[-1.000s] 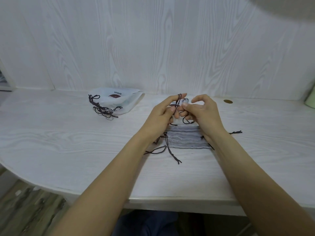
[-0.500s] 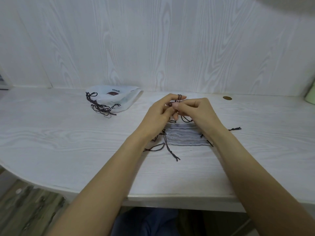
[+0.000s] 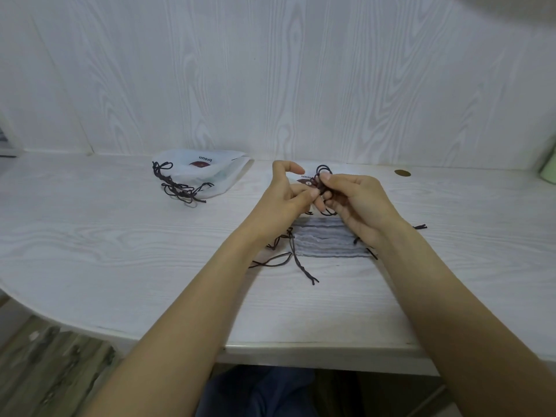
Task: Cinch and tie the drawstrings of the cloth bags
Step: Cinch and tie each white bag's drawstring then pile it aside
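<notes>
A stack of white cloth bags (image 3: 326, 243) lies flat on the white table (image 3: 120, 251) in front of me, its dark drawstring ends (image 3: 296, 260) trailing off both sides. Above the stack's far end my right hand (image 3: 355, 203) pinches a dark drawstring loop (image 3: 323, 170) between thumb and forefinger. My left hand (image 3: 282, 200) meets it from the left, its thumb and fingers pinching the same cord while the forefinger arches up. The hands hide the top bag's mouth.
A pile of white bags (image 3: 207, 173) with knotted dark drawstrings (image 3: 177, 188) sits at the back left near the wall. A small brown disc (image 3: 402, 173) lies at the back right, and a pale green object (image 3: 549, 170) stands at the right edge.
My right hand has taken the loop at the top, and my left forefinger has lifted off it and arched upward. Both hands stay over the stack.
</notes>
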### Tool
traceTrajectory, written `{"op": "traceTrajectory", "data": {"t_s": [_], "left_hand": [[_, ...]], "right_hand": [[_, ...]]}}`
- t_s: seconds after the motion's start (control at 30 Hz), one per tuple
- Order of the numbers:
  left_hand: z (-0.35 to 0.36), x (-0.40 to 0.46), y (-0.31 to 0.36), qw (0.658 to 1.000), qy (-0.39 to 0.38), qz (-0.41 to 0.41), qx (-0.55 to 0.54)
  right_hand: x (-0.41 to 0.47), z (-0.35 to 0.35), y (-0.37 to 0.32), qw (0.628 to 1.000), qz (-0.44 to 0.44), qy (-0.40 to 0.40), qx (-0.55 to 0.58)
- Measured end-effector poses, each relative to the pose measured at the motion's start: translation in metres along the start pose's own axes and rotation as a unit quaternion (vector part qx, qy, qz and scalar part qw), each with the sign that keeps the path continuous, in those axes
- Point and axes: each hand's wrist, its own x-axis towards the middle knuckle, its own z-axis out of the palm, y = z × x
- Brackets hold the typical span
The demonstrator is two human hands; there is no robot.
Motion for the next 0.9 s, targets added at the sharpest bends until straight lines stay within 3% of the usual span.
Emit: {"op": "traceTrajectory", "data": {"t_s": [0.17,0.37,0.47,0.57,0.77,0.9], "left_hand": [[-0.0002,-0.0003,0.0004,0.999,-0.005,-0.02,-0.037],[-0.0036,0.0024,0.0024,0.992,0.036,-0.037,-0.114],[-0.0051,0.0038,0.0053,0.985,0.061,-0.054,-0.151],[-0.0068,0.0055,0.0071,0.975,0.076,-0.072,-0.196],[-0.0074,0.0063,0.008,0.974,0.089,-0.074,-0.197],[-0.0066,0.0084,0.0053,0.975,0.096,-0.076,-0.186]], "right_hand": [[-0.0003,0.0019,-0.0022,0.994,0.023,-0.011,0.105],[0.0001,-0.0029,-0.004,0.993,-0.009,-0.068,0.099],[-0.0017,-0.004,-0.0035,0.993,-0.048,-0.101,0.034],[-0.0041,-0.0031,-0.0023,0.984,-0.112,-0.095,-0.101],[-0.0068,-0.0021,-0.0016,0.924,-0.233,-0.038,-0.302],[-0.0079,-0.0014,0.0018,0.9,-0.266,-0.008,-0.347]]}}
